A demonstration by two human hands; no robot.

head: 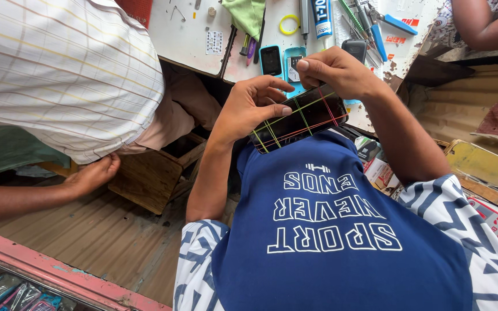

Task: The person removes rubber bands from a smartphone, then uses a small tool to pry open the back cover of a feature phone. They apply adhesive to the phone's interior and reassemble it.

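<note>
While a co-worker in a checked shirt leaned a hand on a wooden box well left of the phone, the person's left hand gripped that dark phone's left end, thumb lying across the glass. Bound crosswise by thin coloured rubber bands, it sat just above the blue shirt, looking light, stiff, slippery and fragile, best held by its edges. At its right end, the right hand arched over from a bent wrist, fingertips pinching a band; behind it, the white workbench held another small phone.
</note>
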